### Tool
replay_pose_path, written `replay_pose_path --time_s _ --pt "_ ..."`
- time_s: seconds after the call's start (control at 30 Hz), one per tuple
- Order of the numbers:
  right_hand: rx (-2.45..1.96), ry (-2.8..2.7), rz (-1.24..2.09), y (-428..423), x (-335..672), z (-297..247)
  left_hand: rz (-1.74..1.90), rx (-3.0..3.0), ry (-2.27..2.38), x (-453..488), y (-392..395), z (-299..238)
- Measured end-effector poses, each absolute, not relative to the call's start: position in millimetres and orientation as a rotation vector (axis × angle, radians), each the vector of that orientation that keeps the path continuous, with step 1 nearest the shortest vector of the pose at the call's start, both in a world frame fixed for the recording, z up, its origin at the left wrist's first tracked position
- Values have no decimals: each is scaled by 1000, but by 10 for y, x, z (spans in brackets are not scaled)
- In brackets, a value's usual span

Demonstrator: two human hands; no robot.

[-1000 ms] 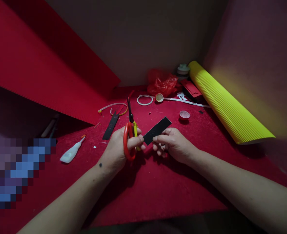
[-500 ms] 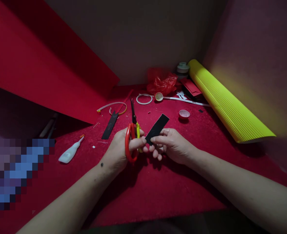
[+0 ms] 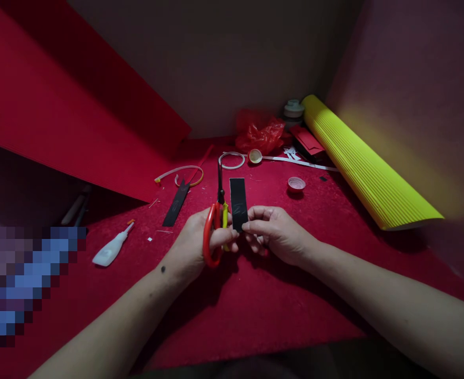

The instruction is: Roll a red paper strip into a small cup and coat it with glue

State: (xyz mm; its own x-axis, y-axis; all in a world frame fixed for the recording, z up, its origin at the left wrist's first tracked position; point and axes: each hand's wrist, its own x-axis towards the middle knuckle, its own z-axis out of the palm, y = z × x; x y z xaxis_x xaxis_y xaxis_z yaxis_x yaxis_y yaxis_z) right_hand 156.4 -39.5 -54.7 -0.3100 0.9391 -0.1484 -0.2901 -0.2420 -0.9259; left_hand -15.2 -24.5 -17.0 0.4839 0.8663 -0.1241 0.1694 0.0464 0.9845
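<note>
My left hand (image 3: 196, 238) is closed around scissors (image 3: 212, 231) with red and yellow handles, their dark blades together and pointing away from me. Its thumb tip also touches the lower end of a black paper strip (image 3: 238, 202), which bears faint marks. From the right side, my right hand (image 3: 273, 229) pinches that same strip near its bottom edge, so it stands nearly upright between the hands. Left of the scissors, another black strip (image 3: 175, 204) with a notched end lies on the red cloth.
A white glue bottle (image 3: 109, 250) lies at left, below a large red corrugated sheet (image 3: 98, 116). A yellow corrugated roll (image 3: 370, 163) rests at right. Farther back are a red plastic bag (image 3: 261, 136), a red bottle cap (image 3: 296, 185) and a white ring (image 3: 232, 160).
The black strip has turned from leaning right to nearly upright, and its marked face now shows. The scissors have tipped slightly more upright in my left hand.
</note>
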Motion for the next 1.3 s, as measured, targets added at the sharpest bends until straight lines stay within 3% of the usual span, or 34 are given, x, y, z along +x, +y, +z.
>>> replay_pose_path --time_s 1.3 --pt "-1047 -1005 1557 -363 1585 -547 590 1442 1086 -192 -198 -111"
